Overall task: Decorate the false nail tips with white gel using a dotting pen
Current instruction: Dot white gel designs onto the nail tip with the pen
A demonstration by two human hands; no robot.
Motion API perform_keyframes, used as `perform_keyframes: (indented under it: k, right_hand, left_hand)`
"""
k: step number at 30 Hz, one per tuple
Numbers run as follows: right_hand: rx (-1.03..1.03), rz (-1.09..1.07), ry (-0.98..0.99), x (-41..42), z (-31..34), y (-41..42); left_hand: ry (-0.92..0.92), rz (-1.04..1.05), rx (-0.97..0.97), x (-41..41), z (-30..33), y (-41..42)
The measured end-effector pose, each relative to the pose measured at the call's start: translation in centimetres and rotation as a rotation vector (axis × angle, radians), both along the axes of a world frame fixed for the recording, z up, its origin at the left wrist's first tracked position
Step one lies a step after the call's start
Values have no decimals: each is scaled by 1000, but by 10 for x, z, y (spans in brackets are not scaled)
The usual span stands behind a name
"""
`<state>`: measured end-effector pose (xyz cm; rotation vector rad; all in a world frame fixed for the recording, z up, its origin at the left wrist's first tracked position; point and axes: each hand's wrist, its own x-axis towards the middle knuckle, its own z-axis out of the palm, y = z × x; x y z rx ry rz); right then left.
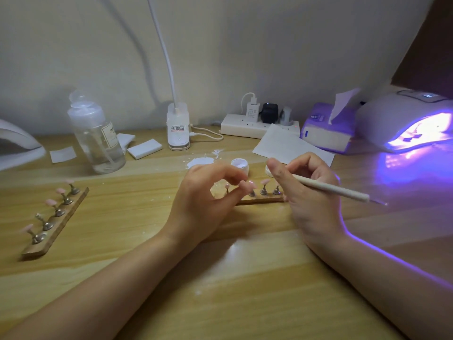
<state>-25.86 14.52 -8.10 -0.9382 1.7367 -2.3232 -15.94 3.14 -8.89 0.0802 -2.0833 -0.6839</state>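
Left hand (206, 192) pinches a pink nail tip (247, 185) steady on its wooden stand (262, 200); right hand (306, 190) grips the dotting pen (331, 188) pencil-style, for control.

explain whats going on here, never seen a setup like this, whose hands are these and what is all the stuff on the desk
There is no machine here: one picture, from a camera worn on a person's head, looking down at their own two bare hands over a wooden desk.

The right hand holds a dotting pen, a thin stick for placing dots of gel. The left hand pinches a pink false nail tip on a wooden holder strip, where more tips stand on small metal stems. A second strip of tips lies to the left.

Behind the hands sits an open pot of white gel. Further back are a clear bottle, a clip lamp, a power strip, a tissue box and, at the right, a nail-curing lamp glowing purple.
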Motion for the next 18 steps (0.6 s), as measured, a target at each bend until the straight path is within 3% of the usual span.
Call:
perform_keyframes:
  k: [8, 18]
  right_hand:
    - [23, -32, 75, -21, 36, -11]
    - [439, 154, 87, -64, 34, -65]
  left_hand:
    - [-59, -82, 76, 0, 0, -2]
    - [-104, -194, 260, -3, -3, -8]
